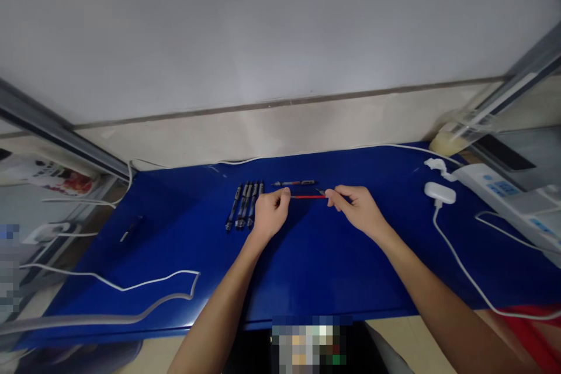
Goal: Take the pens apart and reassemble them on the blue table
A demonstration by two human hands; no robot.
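Clock hours are read from the red rod (309, 196), with 12 straight ahead of the person. Nearest, a red cloth (534, 333) shows by the near edge of the blue counter (333, 269), toward 4 o'clock. Toward 8, a white cord (123, 288) bends across the counter's near part.

The two hands are apart, with the red rod stretched level between them above the counter. The left hand (270, 210), at 9 o'clock, pinches one end between thumb and finger; the right hand (355, 204), at 3, pinches the other. A small dark piece (321, 191) pokes out at the right fingertips; what it is cannot be told.

Just past the left hand at 9 lies a row of pens (243, 205), side by side, and well beyond them a dark pen (131, 229). At 3 are a white charger (439, 191) and, farther out, a power strip (495, 187).

Beyond the rod, toward 11, a single pen (294, 183) lies crosswise. Farther off are a cup (451, 139) at 2 and the grey wall (263, 29) at 12.
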